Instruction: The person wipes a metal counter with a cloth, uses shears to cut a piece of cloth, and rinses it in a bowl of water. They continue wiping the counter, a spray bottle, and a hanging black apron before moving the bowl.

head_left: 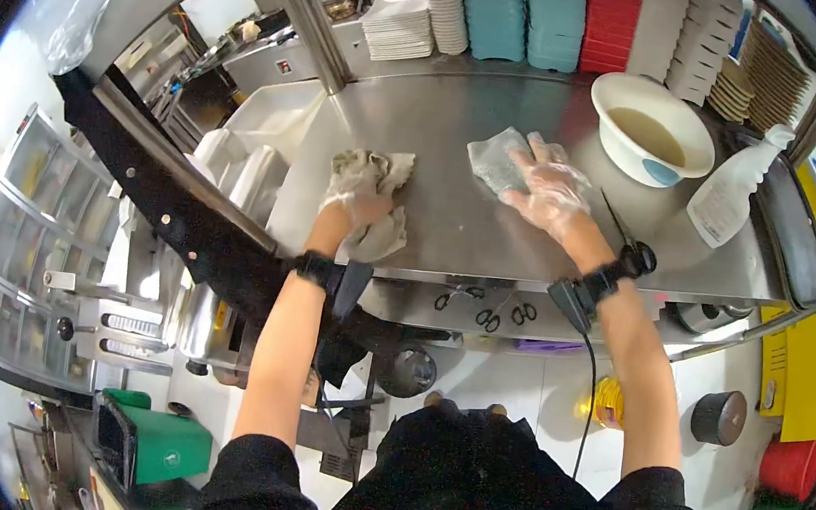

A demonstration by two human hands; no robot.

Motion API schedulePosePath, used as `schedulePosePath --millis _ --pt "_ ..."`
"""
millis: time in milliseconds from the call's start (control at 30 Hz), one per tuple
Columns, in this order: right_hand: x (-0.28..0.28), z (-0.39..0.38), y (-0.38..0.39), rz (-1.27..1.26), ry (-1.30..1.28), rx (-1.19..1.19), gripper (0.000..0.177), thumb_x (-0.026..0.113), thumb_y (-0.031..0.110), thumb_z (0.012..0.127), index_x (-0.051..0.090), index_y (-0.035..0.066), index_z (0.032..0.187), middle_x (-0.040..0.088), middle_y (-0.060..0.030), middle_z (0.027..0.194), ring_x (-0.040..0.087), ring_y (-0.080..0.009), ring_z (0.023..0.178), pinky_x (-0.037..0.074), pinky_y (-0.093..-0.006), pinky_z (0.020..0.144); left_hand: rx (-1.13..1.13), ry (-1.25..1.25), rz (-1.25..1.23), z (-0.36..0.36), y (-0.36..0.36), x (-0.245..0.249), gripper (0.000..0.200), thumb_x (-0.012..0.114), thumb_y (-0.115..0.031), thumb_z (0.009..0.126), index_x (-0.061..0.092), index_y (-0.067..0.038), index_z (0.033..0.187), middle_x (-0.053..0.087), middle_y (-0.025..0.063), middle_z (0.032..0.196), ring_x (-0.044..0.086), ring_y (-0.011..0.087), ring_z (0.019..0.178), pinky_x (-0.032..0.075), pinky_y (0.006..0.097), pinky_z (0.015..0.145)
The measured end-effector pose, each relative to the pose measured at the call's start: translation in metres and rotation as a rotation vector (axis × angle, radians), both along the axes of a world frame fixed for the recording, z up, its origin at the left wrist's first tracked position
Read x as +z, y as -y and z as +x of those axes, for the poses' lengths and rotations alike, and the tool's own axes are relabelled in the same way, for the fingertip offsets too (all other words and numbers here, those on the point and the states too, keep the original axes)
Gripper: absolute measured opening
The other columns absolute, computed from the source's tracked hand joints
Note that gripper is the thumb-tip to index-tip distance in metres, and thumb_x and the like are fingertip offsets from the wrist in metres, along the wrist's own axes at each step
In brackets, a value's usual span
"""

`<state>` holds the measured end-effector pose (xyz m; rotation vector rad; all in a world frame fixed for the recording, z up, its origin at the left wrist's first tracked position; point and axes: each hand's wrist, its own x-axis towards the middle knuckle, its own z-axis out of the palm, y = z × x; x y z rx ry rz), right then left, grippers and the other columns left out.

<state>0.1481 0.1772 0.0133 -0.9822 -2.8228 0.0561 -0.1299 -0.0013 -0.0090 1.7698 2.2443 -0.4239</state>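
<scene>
My left hand (361, 204), in a clear plastic glove, is closed on a crumpled beige cloth (385, 237) at the left of the steel counter (430, 147). Nearer the middle, my right hand (548, 190), gloved too, has its fingers spread, and its fingertips rest on the right part of a pale mesh cloth (492, 161) lying flat on the steel. Scissors (637, 256) with black handles lie beside my right wrist. Behind and to the right sits a white bowl (612, 102) of cloudy liquid, with a white spray bottle (720, 207) standing near it.
Stacks of white plates (399, 27), teal trays (491, 13) and red trays (611, 31) line the counter's back. Several scissors (489, 317) are on the shelf below. A dark tray (783, 232) leans at the right edge. White containers (272, 119) are at the left.
</scene>
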Motion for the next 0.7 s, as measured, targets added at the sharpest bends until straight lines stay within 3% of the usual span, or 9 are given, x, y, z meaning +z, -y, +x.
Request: schedulePosePath --millis 100,133,167,200,300,400,433,600,700 --pt "-0.016 -0.027 -0.02 -0.063 0.023 -0.009 0.068 0.067 0.045 0.084 0.046 0.026 0.146 0.039 -0.0158 0.153 0.047 -0.0366 0.134 0.044 -0.0504 0.106 0.531 0.116 0.51 0.029 0.043 -0.012 0.075 0.061 -0.044 0.087 0.041 -0.005 0.148 0.039 0.0272 0.152 0.036 0.0398 0.142 0.031 0.0426 0.117" --pt "-0.02 -0.032 -0.022 -0.115 0.045 -0.035 0.067 0.066 0.044 0.083 0.047 0.027 0.145 0.042 -0.0159 0.15 0.049 -0.0367 0.132 0.044 -0.0491 0.106 0.597 0.087 0.576 0.029 0.055 -0.025 0.073 0.059 -0.044 0.087 0.043 -0.005 0.147 0.043 0.0239 0.15 0.037 0.038 0.142 0.031 0.0437 0.117" --pt "-0.03 -0.033 -0.026 0.052 -0.033 0.007 0.052 0.06 0.033 0.089 0.052 0.024 0.139 0.059 -0.0159 0.131 0.061 -0.036 0.116 0.051 -0.0467 0.095 0.661 0.058 0.643 0.027 0.064 -0.036 0.072 0.056 -0.044 0.086 0.044 -0.005 0.146 0.046 0.0206 0.149 0.038 0.0361 0.141 0.031 0.0448 0.118" --pt "-0.041 -0.037 -0.035 0.049 -0.032 0.009 0.052 0.06 0.033 0.089 0.052 0.024 0.139 0.059 -0.0159 0.131 0.061 -0.036 0.116 0.051 -0.0467 0.095 0.66 -0.013 0.683 0.037 0.076 -0.027 0.071 0.062 -0.042 0.085 0.047 -0.006 0.143 0.048 0.0225 0.147 0.041 0.0371 0.14 0.035 0.046 0.115" --pt "-0.054 -0.04 -0.048 0.175 -0.138 0.039 0.024 0.054 0.028 0.095 0.065 0.011 0.108 0.071 -0.0135 0.096 0.069 -0.0359 0.091 0.054 -0.0466 0.081 0.664 -0.007 0.86 0.05 0.093 -0.04 0.07 0.069 -0.038 0.082 0.05 -0.005 0.141 0.052 0.0251 0.141 0.045 0.0396 0.134 0.039 0.0469 0.112" --pt "-0.048 -0.021 -0.04 -0.046 -0.347 -0.066 0.023 0.055 0.026 0.095 0.065 0.011 0.109 0.071 -0.0158 0.1 0.067 -0.0366 0.093 0.053 -0.0467 0.081 0.556 -0.134 0.959 0.073 0.083 -0.052 0.064 0.07 -0.036 0.081 0.055 -0.009 0.137 0.059 0.0246 0.132 0.057 0.0404 0.12 0.049 0.0475 0.099" --pt "-0.042 -0.002 -0.031 0.079 -0.355 -0.006 0.023 0.054 0.023 0.094 0.065 0.011 0.111 0.07 -0.0183 0.101 0.067 -0.0372 0.092 0.052 -0.046 0.082 0.455 -0.191 1.041 0.083 0.078 -0.055 0.062 0.069 -0.035 0.082 0.056 -0.01 0.137 0.059 0.0243 0.131 0.059 0.0403 0.118 0.05 0.0475 0.097" --pt "-0.04 0.041 -0.015 -0.136 -0.753 -0.031 0.037 0.051 0.02 0.092 0.059 0.02 0.128 0.069 -0.0204 0.099 0.066 -0.0406 0.091 0.05 -0.0502 0.082 0.358 -0.095 1.086 0.164 0.027 -0.065 0.066 0.066 -0.033 0.085 0.048 -0.013 0.144 0.049 0.0236 0.144 0.044 0.0445 0.134 0.041 0.0509 0.109" --pt "-0.028 0.061 0.001 -0.409 -0.829 -0.354 0.038 0.049 0.022 0.095 0.058 0.014 0.131 0.066 -0.0234 0.112 0.064 -0.0424 0.095 0.049 -0.0479 0.086 0.252 -0.069 0.768 0.215 -0.011 -0.033 0.071 0.055 -0.042 0.09 0.046 0.003 0.144 0.045 0.0249 0.148 0.032 0.0434 0.143 0.023 0.0473 0.12"
